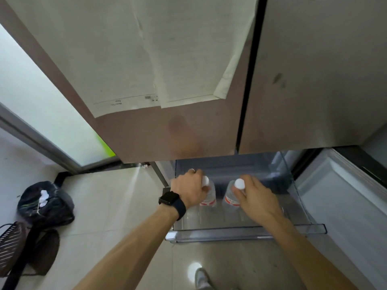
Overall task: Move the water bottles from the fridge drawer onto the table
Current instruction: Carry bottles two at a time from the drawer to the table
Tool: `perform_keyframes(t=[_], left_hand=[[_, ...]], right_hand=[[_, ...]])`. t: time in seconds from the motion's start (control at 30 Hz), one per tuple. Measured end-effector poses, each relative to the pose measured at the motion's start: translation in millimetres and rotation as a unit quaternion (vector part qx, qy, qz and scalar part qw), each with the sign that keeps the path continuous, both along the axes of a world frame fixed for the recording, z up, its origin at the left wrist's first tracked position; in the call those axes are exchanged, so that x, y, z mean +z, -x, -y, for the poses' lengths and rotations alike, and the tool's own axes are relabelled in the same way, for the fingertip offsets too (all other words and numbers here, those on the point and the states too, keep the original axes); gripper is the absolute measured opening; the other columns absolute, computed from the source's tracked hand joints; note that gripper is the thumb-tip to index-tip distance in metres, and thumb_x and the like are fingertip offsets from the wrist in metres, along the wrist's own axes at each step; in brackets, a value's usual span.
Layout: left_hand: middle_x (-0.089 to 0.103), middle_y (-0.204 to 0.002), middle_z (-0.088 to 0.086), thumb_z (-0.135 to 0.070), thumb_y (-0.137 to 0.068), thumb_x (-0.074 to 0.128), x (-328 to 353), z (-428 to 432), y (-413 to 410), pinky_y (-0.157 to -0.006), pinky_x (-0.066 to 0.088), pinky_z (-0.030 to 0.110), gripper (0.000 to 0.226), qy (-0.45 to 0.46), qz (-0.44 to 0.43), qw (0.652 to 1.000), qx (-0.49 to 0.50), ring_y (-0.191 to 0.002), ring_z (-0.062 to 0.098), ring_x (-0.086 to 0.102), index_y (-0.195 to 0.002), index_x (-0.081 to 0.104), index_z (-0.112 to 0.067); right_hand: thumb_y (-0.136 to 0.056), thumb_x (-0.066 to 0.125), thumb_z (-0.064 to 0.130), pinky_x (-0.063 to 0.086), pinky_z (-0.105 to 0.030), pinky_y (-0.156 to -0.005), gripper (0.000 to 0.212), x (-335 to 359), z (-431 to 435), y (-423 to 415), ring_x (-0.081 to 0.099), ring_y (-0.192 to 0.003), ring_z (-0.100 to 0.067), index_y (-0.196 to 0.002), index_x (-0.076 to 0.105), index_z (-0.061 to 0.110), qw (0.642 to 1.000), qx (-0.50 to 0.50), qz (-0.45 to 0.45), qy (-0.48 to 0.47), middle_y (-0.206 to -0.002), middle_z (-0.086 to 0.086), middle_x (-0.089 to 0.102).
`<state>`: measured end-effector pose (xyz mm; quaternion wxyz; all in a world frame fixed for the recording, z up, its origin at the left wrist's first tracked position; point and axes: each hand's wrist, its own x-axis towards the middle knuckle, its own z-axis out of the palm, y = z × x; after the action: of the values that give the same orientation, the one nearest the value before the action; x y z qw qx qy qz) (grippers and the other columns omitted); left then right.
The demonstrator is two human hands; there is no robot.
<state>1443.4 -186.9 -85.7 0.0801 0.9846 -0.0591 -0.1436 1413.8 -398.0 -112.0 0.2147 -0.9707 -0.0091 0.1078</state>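
Forearms (136, 237) reach in from near side | left hand (189, 189) curled round left bottle (209, 195) neck; right hand (255, 195) gripping right bottle (231, 197) likewise | both upright, side by side in open fridge drawer (240, 234) | step: grasp | next: lift clear of rim, carry to table, out of view
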Motion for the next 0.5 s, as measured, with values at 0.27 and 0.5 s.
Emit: perform_keyframes(t=[0.27, 0.5], left_hand=[[0.056, -0.112, -0.004, -0.044, -0.088, 0.065, -43.0, -2.8, 20.4, -0.085, 0.05, 0.034, 0.037, 0.24, 0.012, 0.97, 0.045, -0.102, 0.02, 0.056, -0.116, 0.049, -0.028], [0.057, -0.115, -0.015, -0.033, -0.073, 0.08, -75.2, -5.1, 34.7, -0.093, 0.052, 0.041, 0.069, 0.333, -0.059, 0.938, 0.073, -0.108, 0.014, 0.055, -0.125, 0.037, -0.044]], right_hand=[[-0.089, 0.07, 0.041, 0.039, -0.023, -0.089, 0.044, -29.2, -4.9, 1.0, 0.046, -0.114, -0.007, -0.128, 0.054, 0.03, 0.979, -0.037, 0.015, -0.201, -0.125, 0.013, 0.043], [-0.07, 0.088, 0.029, 0.048, -0.02, -0.09, 0.065, -57.3, -27.6, -0.6, 0.055, -0.106, 0.004, -0.122, 0.05, 0.038, 0.971, -0.056, -0.034, -0.231, -0.121, 0.019, 0.054]])
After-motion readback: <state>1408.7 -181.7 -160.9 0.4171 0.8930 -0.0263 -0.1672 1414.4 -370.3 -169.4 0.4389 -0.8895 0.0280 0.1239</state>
